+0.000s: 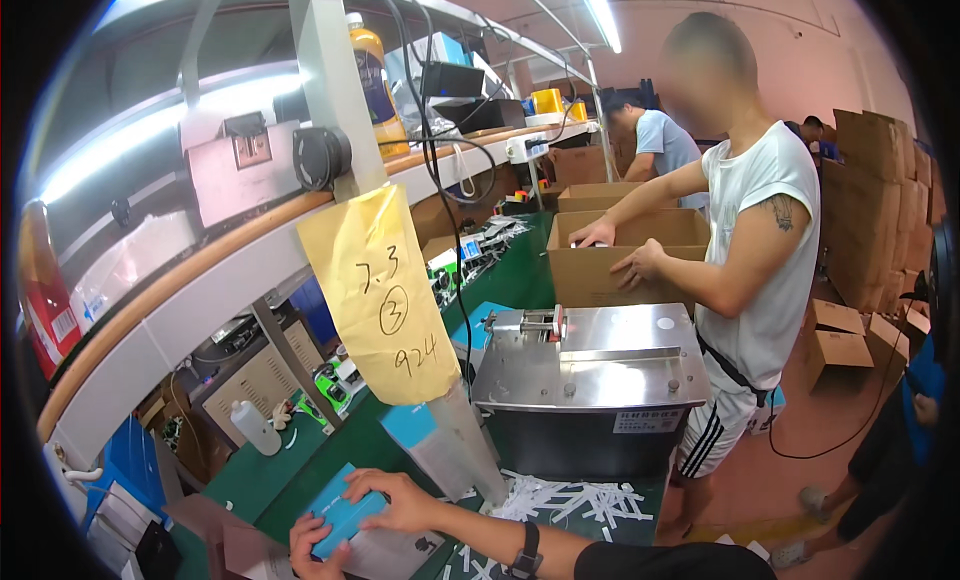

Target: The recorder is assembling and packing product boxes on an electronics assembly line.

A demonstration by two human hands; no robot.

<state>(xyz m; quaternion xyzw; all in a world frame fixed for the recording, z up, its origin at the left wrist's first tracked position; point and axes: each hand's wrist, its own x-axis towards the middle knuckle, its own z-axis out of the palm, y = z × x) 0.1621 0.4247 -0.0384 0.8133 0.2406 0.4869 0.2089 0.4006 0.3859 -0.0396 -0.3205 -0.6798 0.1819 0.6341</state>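
A blue-and-white cardboard box (347,521) lies at the near edge of the green workbench, between my two hands. My left hand (314,550) is closed round its left end, the fingers on the blue side and the thumb below. From the right, my right hand (396,500) grips the box's upper edge with bent fingers; a dark watch (526,551) is on that wrist. Just beyond stands a second blue-and-white box (428,450), upright, beside a post with a yellow handwritten paper sheet (372,295).
White paper strips (570,502) are strewn right of my hands. A metal-topped machine (610,365) stands past them. Across it, a co-worker in white (765,195) reaches into an open carton (600,275). A white bottle (255,427) stands at left, under a shelf (190,290).
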